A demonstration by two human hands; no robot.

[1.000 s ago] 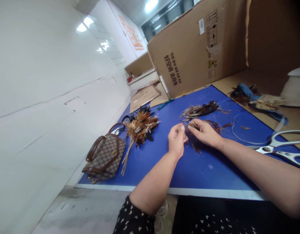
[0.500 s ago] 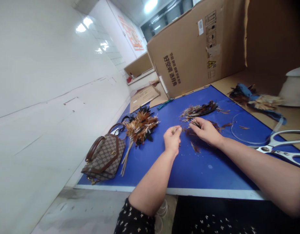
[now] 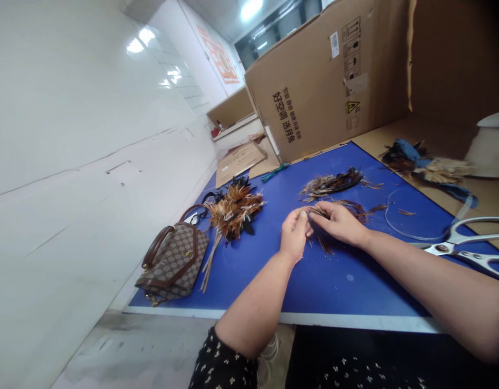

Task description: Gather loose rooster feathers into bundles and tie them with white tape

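Observation:
Over the blue tabletop [image 3: 249, 281] my two hands meet, fingertips almost together. My right hand [image 3: 341, 221] is closed on a few thin brown feathers [image 3: 320, 212]. In a pinch beside it, my left hand [image 3: 295, 232] grips something too small to make out, its fingertips at the feather ends. Just behind the hands lies a pile of dark and brown feathers [image 3: 332, 182], with more loose brown feathers [image 3: 357, 209] beyond my right hand. Some feather scraps [image 3: 325, 247] lie below the fingers.
A bunch of orange-brown feathers on sticks [image 3: 235, 210] and a patterned handbag [image 3: 179, 265] sit at the left. Scissors [image 3: 456, 246] lie near my right forearm. A large cardboard box [image 3: 314, 81] stands at the back. A blue-tied feather bundle [image 3: 427, 162] rests at the right.
My left hand has moved slightly right, up to my right hand, closing the gap between the fingertips. My right hand has barely moved.

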